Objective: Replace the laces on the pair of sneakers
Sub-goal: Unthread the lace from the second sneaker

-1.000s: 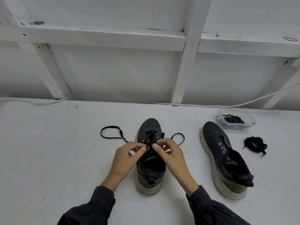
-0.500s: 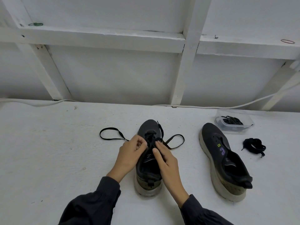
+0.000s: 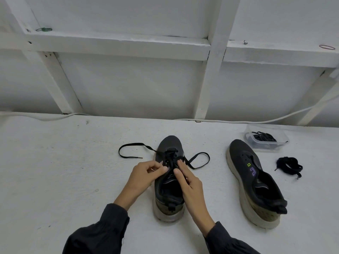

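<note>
Both grips have edged toward the toe: the left grip [image 3: 146, 173] pinches the lace [image 3: 170, 154] at an eyelet, and the right grip [image 3: 190, 182] pinches the other strand (loops trailing on the desk [image 3: 73, 180]) over the middle sneaker [image 3: 170, 142]. Best pull both strands evenly, flat and untwisted.

Matt dark cloth sneaker [image 3: 170, 143], flat woven lace [image 3: 135, 143]; at two o'clock a clear glossy plastic tub [image 3: 282, 138]; rough, seemingly painted table [image 3: 55, 171].
</note>
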A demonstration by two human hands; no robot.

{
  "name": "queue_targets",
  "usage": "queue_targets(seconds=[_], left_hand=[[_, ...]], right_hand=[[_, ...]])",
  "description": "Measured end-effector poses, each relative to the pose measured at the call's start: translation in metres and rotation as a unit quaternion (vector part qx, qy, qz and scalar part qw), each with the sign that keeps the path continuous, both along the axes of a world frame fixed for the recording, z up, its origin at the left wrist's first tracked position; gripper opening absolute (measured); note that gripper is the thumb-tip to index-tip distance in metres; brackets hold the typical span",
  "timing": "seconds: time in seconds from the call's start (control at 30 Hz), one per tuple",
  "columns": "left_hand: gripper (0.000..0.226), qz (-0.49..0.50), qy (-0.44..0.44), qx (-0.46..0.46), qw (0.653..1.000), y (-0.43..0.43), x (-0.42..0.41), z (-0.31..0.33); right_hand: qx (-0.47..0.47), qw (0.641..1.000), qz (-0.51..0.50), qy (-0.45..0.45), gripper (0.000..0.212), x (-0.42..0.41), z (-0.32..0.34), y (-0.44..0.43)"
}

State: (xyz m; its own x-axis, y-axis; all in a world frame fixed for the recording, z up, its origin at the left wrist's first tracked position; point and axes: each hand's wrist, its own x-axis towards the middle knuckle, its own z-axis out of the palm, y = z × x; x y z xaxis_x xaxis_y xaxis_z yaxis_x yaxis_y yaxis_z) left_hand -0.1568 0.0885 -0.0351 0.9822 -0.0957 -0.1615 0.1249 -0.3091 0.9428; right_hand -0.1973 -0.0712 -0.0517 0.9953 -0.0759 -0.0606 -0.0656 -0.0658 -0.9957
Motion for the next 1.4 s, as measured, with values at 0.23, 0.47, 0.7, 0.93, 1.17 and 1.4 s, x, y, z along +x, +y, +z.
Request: queue_targets(seconds=[0.23, 0.47, 0.7, 0.93, 1.17, 1.4], left_hand=[[0.013, 0.068, -0.070, 0.036, 0.995, 0.001, 0.016, -0.006], [0.038, 0.072, -0.035, 0.166, 0.983, -0.003, 0.013, -0.008], [0.024, -0.016, 0.018, -0.034, 0.999, 0.007, 0.007, 0.002], [0.024, 0.162, -0.041, 0.065, 0.984, 0.019, 0.022, 0.000], [0.040, 0.014, 0.041, 0.016, 0.999, 0.006, 0.004, 0.001], [0.021, 0.163, -0.010, -0.070, 0.984, 0.020, 0.018, 0.011]], right_hand=[[-0.015, 1.000, 0.014, -0.001, 0.044, 0.000, -0.001, -0.003], [-0.003, 1.000, 0.014, -0.002, 0.043, 0.000, -0.002, -0.003], [-0.002, 1.000, 0.021, 0.000, 0.044, 0.000, -0.003, -0.003], [-0.021, 0.999, 0.029, 0.005, 0.045, 0.001, -0.004, -0.005], [-0.008, 1.000, 0.022, 0.004, 0.045, 0.000, -0.004, -0.004], [-0.006, 1.000, 0.022, -0.001, 0.043, 0.001, -0.004, -0.005]])
